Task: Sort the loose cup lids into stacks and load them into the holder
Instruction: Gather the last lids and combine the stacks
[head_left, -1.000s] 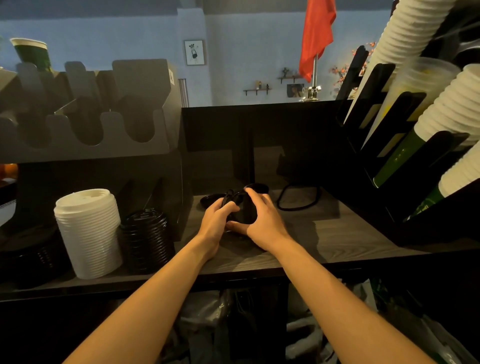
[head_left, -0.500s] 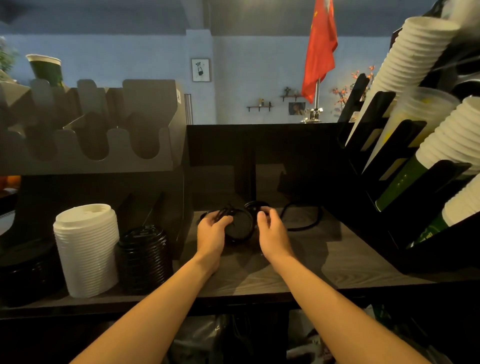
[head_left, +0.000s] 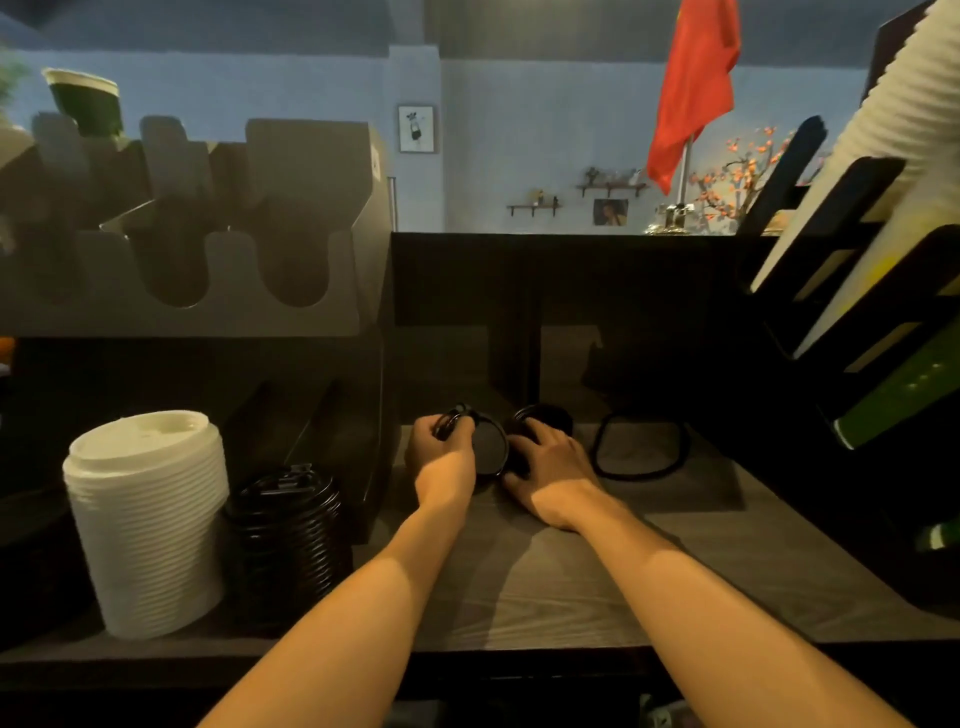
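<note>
On the counter (head_left: 571, 582), the left hand (head_left: 441, 460) curls its fingers round the rim of a tilted black lid (head_left: 488, 447); the right hand (head_left: 553, 475), fingers spread, lies over a second lid (head_left: 545, 414) just beside it (gripping or merely resting, I cannot tell).

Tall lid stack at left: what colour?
White; the lid stack shows best in the head view.
</note>
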